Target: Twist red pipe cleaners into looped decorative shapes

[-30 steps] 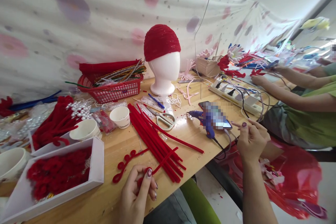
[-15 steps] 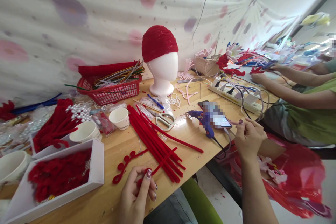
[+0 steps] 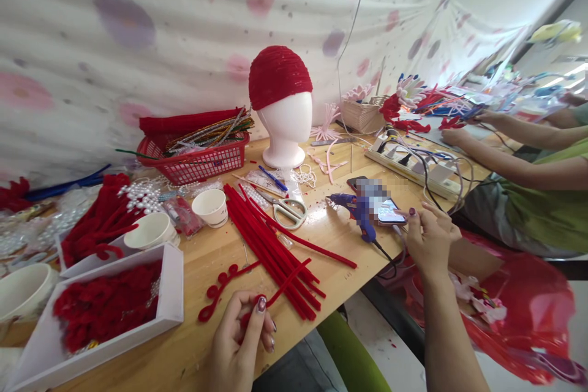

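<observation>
My left hand (image 3: 239,337) is closed, pinching a red pipe cleaner (image 3: 289,282) whose free end sticks out over a bundle of red pipe cleaners (image 3: 271,245). Part of the held stem is hidden in my palm. A curled red pipe cleaner piece (image 3: 222,285) lies just beyond that hand. At the table's right edge, my right hand (image 3: 430,244) is by a phone (image 3: 392,213) with a lit screen, fingers loosely bent and apart, holding nothing. A finger reaches to the phone's edge; whether it touches is unclear. Beside the phone rests a blue glue gun (image 3: 366,231).
Scissors (image 3: 290,214) and a paper cup (image 3: 210,207) lie past the bundle. A white foam head (image 3: 285,128) wears a red cap (image 3: 280,76). Left stand a red basket (image 3: 197,162) and a white box (image 3: 172,288). A power strip (image 3: 413,171) sits right, near a co-worker's arms (image 3: 500,156).
My right hand has shifted slightly left and down, its fingers a little more spread. The phone screen shows a different picture. My left hand stays put with the pipe cleaner.
</observation>
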A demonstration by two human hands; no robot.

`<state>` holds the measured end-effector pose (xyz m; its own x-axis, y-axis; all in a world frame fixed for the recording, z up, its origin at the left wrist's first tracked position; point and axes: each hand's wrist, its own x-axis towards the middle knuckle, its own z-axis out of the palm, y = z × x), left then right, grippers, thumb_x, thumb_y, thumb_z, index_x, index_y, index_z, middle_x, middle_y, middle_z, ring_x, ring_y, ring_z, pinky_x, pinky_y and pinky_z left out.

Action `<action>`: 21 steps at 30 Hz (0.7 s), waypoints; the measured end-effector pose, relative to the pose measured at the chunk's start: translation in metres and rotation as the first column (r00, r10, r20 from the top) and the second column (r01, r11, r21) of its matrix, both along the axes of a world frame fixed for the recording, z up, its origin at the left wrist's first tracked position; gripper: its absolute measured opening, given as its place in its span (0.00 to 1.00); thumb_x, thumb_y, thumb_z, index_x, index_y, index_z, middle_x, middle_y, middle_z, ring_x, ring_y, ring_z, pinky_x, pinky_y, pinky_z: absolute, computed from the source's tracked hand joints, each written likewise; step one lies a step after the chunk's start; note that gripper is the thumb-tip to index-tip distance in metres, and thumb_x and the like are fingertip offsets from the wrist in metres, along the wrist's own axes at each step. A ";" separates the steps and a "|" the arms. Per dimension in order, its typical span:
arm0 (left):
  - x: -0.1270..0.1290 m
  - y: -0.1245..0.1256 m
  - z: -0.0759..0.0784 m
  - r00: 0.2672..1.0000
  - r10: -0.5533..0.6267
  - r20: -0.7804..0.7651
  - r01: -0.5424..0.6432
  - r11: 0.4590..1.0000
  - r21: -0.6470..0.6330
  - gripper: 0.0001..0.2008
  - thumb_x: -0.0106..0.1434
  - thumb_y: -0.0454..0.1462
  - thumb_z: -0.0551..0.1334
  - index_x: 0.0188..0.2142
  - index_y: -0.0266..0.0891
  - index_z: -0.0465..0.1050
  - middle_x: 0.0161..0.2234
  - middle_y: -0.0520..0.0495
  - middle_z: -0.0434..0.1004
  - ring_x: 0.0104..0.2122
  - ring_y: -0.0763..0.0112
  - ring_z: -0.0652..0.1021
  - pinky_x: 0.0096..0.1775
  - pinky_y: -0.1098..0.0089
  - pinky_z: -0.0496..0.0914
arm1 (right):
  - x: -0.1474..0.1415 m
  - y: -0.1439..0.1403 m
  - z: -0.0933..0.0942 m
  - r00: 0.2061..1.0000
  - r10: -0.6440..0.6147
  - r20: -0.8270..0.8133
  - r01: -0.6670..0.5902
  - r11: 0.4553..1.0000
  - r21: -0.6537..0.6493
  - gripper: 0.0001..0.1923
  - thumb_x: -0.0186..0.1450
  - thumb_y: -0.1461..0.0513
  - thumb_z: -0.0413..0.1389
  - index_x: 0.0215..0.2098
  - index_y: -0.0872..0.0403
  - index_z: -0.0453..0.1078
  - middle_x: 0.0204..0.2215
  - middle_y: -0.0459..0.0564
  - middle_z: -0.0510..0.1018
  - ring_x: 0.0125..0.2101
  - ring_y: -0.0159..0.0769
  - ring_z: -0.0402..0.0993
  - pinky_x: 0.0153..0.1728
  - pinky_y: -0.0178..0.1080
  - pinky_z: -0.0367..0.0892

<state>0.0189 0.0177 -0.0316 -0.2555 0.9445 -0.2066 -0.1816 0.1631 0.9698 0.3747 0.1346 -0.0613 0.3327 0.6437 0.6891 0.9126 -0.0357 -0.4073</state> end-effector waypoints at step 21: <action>-0.002 0.002 -0.005 1.000 -0.011 0.009 0.011 1.000 0.002 0.17 0.57 0.51 0.68 0.30 0.40 0.72 0.19 0.56 0.73 0.16 0.76 0.71 0.22 0.76 0.69 | -0.005 0.019 0.007 0.999 0.005 0.053 -0.007 0.999 0.034 0.18 0.69 0.55 0.45 0.29 0.52 0.71 0.33 0.56 0.78 0.46 0.50 0.71 0.50 0.53 0.54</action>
